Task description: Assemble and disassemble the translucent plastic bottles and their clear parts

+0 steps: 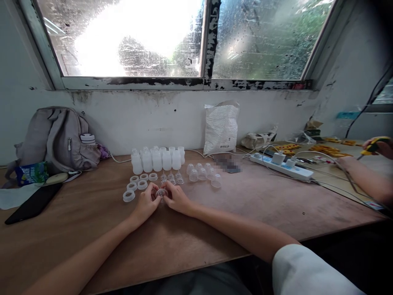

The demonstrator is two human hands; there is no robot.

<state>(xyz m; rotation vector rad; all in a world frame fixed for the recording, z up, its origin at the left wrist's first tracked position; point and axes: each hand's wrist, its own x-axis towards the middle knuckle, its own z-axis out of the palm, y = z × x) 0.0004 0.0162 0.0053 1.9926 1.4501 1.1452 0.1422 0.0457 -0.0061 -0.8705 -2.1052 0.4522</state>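
Note:
Between the fingertips of both hands is a clear round baby bottle nipple, held just above the table. My left hand pinches its left side, and my right hand pinches the right side. I cannot tell whether a collar ring surrounds it. Left of my hands lie several translucent collar rings. Just behind my hands stand several clear nipples. Farther back are rows of frosted baby bottles, upright. To the right, several clear dome caps rest on the wooden table.
A grey backpack leans at the left wall, near a black tablet-like slab. A white plastic bag stands by the wall. At right lies a white power strip with cables. Another person's hand holds a yellow-black tool.

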